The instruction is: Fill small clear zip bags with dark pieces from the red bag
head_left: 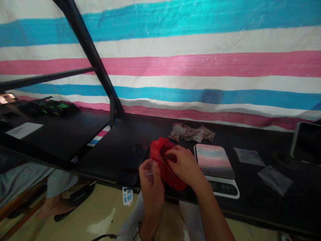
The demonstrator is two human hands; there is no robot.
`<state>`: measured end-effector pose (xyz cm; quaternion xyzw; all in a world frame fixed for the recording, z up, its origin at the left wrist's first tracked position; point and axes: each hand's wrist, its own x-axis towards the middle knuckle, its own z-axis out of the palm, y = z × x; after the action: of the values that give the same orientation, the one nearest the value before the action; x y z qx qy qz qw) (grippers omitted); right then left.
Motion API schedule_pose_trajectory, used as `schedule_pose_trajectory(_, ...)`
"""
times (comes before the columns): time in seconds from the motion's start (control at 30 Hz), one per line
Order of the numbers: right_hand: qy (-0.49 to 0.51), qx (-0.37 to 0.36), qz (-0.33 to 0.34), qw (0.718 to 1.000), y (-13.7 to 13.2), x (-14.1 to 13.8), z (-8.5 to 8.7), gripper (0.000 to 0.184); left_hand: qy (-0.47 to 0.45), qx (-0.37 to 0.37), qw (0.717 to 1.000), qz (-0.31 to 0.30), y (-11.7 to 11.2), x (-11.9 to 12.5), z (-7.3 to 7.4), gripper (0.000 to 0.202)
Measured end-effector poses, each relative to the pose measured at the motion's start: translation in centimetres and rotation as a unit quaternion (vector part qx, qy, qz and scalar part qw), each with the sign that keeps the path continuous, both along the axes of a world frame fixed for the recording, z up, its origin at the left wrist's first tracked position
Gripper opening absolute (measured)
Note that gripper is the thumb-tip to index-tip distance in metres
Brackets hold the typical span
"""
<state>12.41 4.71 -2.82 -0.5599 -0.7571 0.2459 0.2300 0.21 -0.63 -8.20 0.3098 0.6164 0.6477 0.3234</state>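
Observation:
My left hand (pixel 150 177) pinches a small clear plastic bag (pixel 149 169) at the near left side of a red plastic bag (pixel 160 145). The red bag stands with its mouth open on the black table (pixel 105 150). Fingers of my right hand (pixel 182 164) reach into that mouth and are bent together; whatever they grip inside is hidden. Just right of my right hand lies a kitchen scale (pixel 215 164) with a shiny plate. Behind the red bag sit several small filled zip bags (pixel 192 133) with brownish bits in them.
A dark phone (pixel 131 164) lies left of the red bag. Two flat zip bags (pixel 249 156) rest right of the scale, near a stand (pixel 292 150). A green and black toy car (pixel 55 107) is on the left table. Another person's foot (pixel 54 204) shows below.

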Motion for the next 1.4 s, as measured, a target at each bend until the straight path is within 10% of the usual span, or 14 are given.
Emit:
schedule_pose_trajectory(0.93, -0.040, 0.009, -0.143, 0.989, 0.1, 0.2, -0.2, 0.017, -0.054, 0.028, 0.993, 0.100, -0.1, -1.1, 0.6, 0.046)
schedule_pose_trajectory(1.4, 0.029, -0.036, -0.050, 0.998, -0.2, 0.0, -0.4, 0.022, -0.004, -0.037, 0.999, 0.026, -1.4, -0.2, 2.0, 0.065)
